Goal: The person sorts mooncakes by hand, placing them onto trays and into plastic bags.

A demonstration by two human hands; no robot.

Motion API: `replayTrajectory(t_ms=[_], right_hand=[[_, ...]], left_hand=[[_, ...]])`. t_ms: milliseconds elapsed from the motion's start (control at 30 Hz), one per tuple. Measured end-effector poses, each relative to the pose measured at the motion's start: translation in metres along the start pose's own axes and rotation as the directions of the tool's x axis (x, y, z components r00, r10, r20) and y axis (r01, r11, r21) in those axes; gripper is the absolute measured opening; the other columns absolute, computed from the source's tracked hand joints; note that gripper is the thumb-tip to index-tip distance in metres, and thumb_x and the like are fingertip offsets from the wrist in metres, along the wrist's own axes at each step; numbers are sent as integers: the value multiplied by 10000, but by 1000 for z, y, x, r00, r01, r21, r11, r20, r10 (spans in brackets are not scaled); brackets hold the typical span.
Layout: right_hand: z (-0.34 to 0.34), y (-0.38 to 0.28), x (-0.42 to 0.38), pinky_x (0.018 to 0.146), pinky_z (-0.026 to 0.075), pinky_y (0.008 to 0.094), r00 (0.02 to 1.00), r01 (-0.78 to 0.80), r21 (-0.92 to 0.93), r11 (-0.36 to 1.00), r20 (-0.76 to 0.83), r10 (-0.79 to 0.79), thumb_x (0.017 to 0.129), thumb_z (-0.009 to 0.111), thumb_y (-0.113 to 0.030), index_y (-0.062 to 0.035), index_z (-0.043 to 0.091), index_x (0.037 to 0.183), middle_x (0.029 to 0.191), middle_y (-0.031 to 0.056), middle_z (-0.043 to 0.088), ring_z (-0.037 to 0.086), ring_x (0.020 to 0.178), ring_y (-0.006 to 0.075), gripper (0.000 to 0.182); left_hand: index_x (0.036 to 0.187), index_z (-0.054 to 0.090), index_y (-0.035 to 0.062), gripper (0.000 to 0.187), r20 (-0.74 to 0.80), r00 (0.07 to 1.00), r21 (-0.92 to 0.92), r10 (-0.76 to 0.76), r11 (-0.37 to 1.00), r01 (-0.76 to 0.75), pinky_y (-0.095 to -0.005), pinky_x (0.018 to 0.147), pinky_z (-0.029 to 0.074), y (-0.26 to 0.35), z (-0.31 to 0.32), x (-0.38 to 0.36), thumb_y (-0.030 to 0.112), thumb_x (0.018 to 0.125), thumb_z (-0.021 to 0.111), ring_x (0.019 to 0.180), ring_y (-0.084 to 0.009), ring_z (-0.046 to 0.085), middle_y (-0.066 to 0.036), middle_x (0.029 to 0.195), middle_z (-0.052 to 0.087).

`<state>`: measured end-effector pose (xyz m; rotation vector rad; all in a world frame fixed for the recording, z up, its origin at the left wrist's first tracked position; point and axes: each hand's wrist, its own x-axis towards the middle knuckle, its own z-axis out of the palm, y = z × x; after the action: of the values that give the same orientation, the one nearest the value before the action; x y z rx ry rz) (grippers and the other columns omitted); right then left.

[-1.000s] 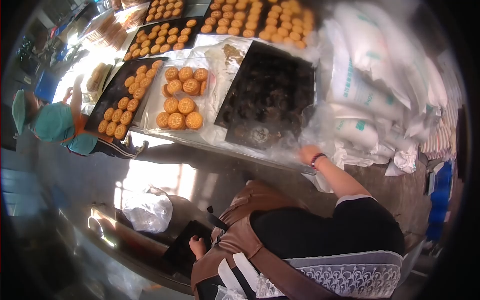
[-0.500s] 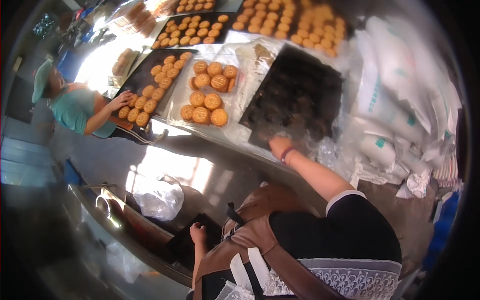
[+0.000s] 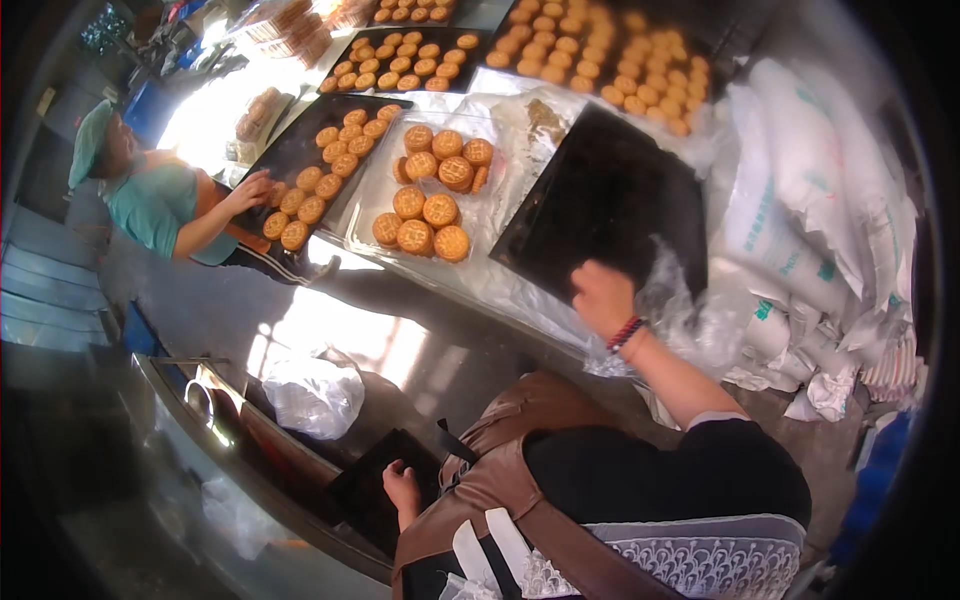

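Note:
My right hand (image 3: 605,298), with a braided band on its wrist, is closed above the front edge of a bare black baking tray (image 3: 610,190). Crumpled clear plastic film (image 3: 690,315) bunches beside the wrist and over the tray's near right corner. My left hand (image 3: 402,486) is low at my side with curled fingers, overlapping a dark tray (image 3: 375,490) in this view. What either hand holds, if anything, I cannot tell. Left of the black tray sits a clear plastic tray (image 3: 365,215) of stacked round mooncakes (image 3: 440,240).
A person in a teal shirt (image 3: 155,215) reaches over a tray of mooncakes (image 3: 310,180) at the left. More filled trays (image 3: 405,60) stand at the back. White sacks (image 3: 790,210) pile up at right. A plastic bag (image 3: 315,395) lies by the low cabinet (image 3: 270,445).
My right hand has come off the black tray's front edge, moving right and nearer to me. The plastic film beside it now rises higher. My left hand has barely moved.

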<state>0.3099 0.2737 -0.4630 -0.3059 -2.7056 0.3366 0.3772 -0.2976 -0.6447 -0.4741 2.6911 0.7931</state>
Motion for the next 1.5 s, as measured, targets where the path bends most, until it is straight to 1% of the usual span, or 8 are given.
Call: replayTrajectory(t_ms=[267,500,600,833,1100,1133,1400,1500], right_hand=[[-99,-2,34,686,486,446,952,-122,-4,992,-284,116,672,646,4,-80,554,783,811,96,548,593,811,319,167],[-36,-19,-14,679,490,431,946,-177,46,983,-269,183,657,674,-23,-102,540,769,808,72,532,597,822,291,192],[-28,-12,-35,724,481,434,964,-116,122,986,-224,141,708,678,-37,-86,569,843,839,80,538,592,849,303,181],[-29,13,-198,984,462,463,997,7,359,933,-71,20,803,734,-114,-72,677,1085,1147,133,624,589,1123,331,291],[38,92,-268,1108,408,533,876,-359,-88,929,312,368,822,748,-281,-108,674,1219,1217,108,648,574,1236,335,440],[14,89,-238,1097,425,525,624,-459,-153,875,646,440,796,768,-341,-101,663,1254,1283,120,629,567,1256,359,528],[-193,9,-116,903,541,439,967,-201,610,767,247,57,739,824,-111,-54,718,1065,1169,123,691,668,1069,318,348],[-238,9,-80,944,506,454,962,-95,144,985,-240,128,709,836,-105,-50,721,1028,1133,129,686,643,1058,350,344]], left_hand=[[1267,673,-1,371,274,924,-427,266,895,-131,-347,880,552,196,-1,62,91,909,696,1023,-216,705,-129,1177,726],[1500,411,24,579,639,262,-768,723,619,166,-395,1105,466,452,39,-18,232,1020,659,1324,-260,557,-144,1446,557],[1269,525,36,389,757,318,-625,570,490,608,-411,1047,518,478,104,-28,299,1020,665,1102,-238,623,-102,1170,616],[1106,589,1,259,771,502,-633,392,555,539,-361,848,587,485,130,-32,215,981,667,833,-208,637,-101,932,639],[990,639,31,128,679,456,-734,576,507,453,-358,760,611,604,69,-40,128,910,660,828,-206,679,-96,948,694],[1013,635,32,139,691,456,-723,561,515,461,-347,734,619,615,61,-41,124,909,648,847,-217,693,-100,976,699],[1251,600,51,376,734,400,-679,549,599,423,-422,849,611,611,36,-43,118,881,602,970,-288,708,-138,1150,695],[1278,593,53,412,691,392,-717,607,507,480,-442,897,596,600,39,-48,98,869,602,1002,-301,708,-135,1161,696]])
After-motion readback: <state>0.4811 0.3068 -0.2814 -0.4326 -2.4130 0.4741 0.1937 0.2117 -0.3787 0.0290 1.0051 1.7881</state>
